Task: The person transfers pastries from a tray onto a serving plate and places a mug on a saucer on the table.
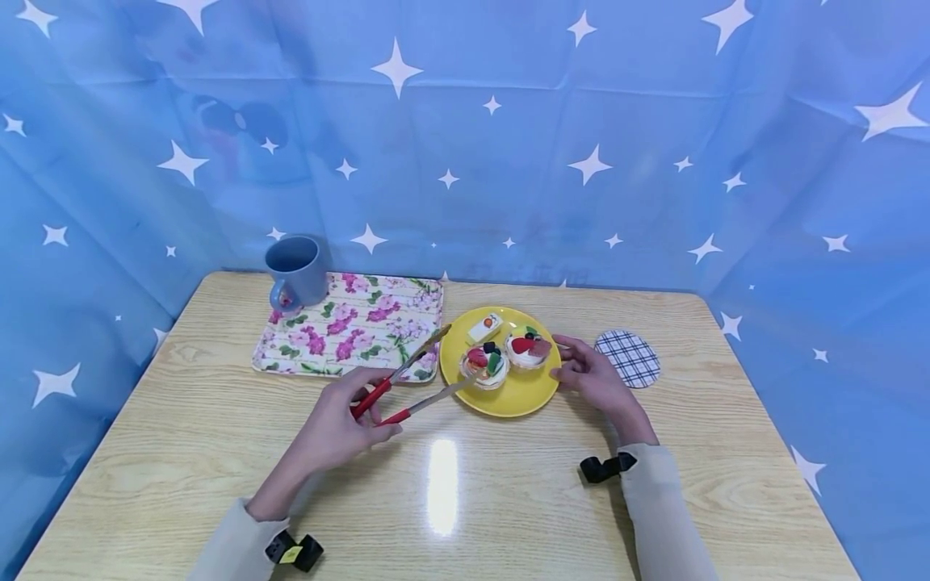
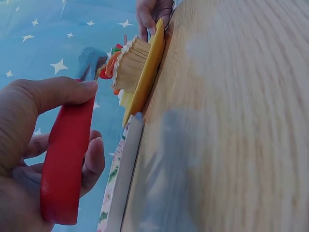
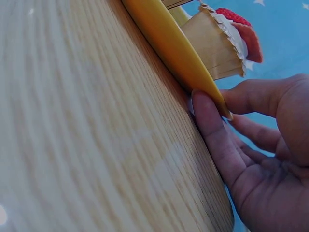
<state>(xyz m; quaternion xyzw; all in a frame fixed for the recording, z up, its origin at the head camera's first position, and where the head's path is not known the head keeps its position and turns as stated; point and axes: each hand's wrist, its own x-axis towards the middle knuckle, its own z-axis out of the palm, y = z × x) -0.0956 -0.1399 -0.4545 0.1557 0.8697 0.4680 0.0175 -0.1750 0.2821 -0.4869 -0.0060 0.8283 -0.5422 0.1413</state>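
My left hand (image 1: 341, 424) grips a pair of tongs with red handles (image 1: 373, 398) and metal arms, spread apart. One tong tip is by the left rim of a yellow plate (image 1: 519, 399); the other overlaps the front of a fruit-topped tart (image 1: 485, 369). Whether it touches the tart I cannot tell. A second fruit tart (image 1: 527, 350) and a small white cake piece (image 1: 484, 328) share the plate. At the plate's right rim, my right hand (image 1: 599, 383) pinches the edge between thumb and fingers, as the right wrist view shows.
Left of the plate lies a floral tray (image 1: 349, 323), with a blue mug (image 1: 299, 274) at its back left corner. A round checked coaster (image 1: 628, 359) is just beyond my right hand. Behind the wooden table (image 1: 523, 500) hangs a blue curtain (image 1: 465, 129) with white stars.
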